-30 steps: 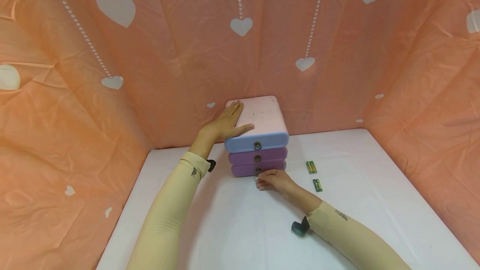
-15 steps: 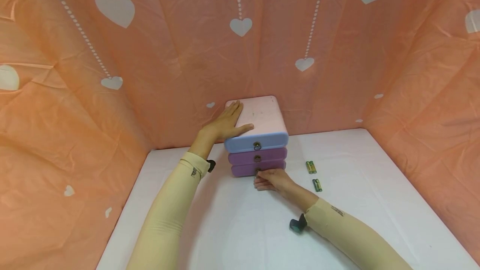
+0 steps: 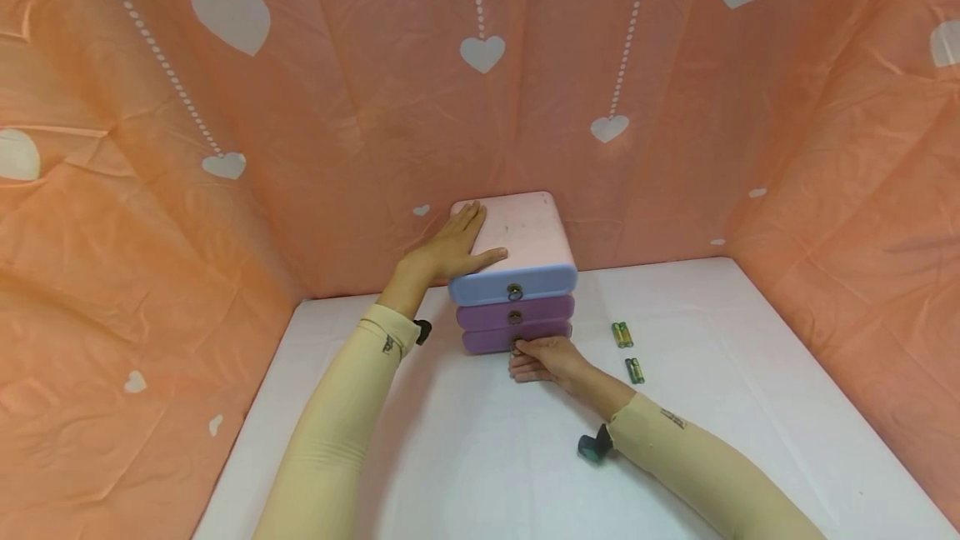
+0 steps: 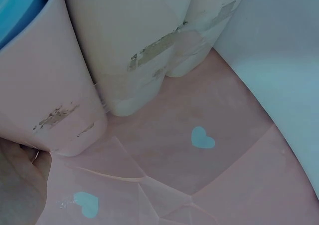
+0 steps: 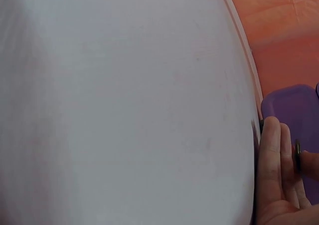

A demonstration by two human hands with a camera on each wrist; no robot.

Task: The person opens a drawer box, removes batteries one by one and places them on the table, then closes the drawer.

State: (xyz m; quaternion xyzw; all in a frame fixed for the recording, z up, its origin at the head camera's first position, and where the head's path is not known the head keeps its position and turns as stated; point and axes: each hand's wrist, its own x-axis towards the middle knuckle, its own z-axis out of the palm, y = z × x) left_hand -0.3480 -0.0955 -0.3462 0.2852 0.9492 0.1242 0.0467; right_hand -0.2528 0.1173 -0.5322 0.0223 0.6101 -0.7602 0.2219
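Observation:
A small chest (image 3: 525,227) with a pink top stands at the back of the table, with a blue drawer (image 3: 487,285) above two purple drawers. My left hand (image 3: 450,247) rests flat on the chest's top, fingers spread towards the back left. At the bottom purple drawer (image 3: 483,342), my right hand (image 3: 551,359) pinches the metal ring pull (image 5: 298,154) between thumb and fingers; the other fingers stretch out below it. All drawers look closed. In the left wrist view, the chest's pale side (image 4: 124,45) shows, with part of my left hand (image 4: 22,182) at the lower left.
Two pairs of green-and-gold batteries lie on the white table (image 3: 465,457) right of the chest: a farther pair (image 3: 622,334) and a nearer pair (image 3: 634,370). An orange cloth (image 3: 375,107) with white hearts hangs close behind the chest and at both sides.
My right hand and forearm have shifted slightly left, and the fingers have closed in on the bottom drawer's ring. My left hand, the chest and the batteries have stayed put.

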